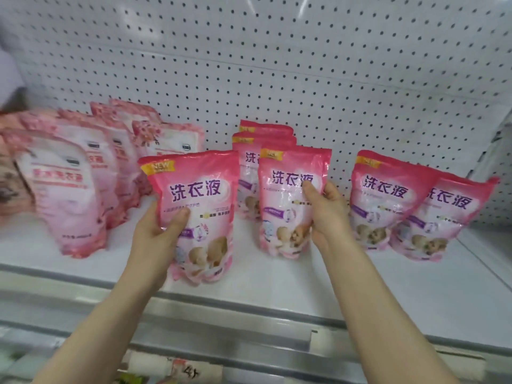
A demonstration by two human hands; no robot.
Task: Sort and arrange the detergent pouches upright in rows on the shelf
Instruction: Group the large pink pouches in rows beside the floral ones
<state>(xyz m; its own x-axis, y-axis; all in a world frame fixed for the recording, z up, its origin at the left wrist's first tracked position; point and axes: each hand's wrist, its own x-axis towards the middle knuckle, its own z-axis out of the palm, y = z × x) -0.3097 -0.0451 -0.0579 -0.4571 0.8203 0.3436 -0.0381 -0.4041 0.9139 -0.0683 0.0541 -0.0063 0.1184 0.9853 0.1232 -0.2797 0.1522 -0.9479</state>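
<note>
On the white shelf (pixel 277 284) my pink detergent pouches stand in part-built rows against the pegboard (pixel 304 65). My left hand (pixel 159 231) is clenched on the front pouch (pixel 194 212), upright, its base at the shelf's front, the bag lying right of my palm. My right hand (pixel 327 212) clasps the middle pouch (pixel 291 200) by its right edge; it stands left of that grip, heading its row.

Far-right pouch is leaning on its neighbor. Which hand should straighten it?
Right. The right hand grips the middle pouch, next to the leaning pouch at the row's right end. The left hand holds another pouch further left.
</note>
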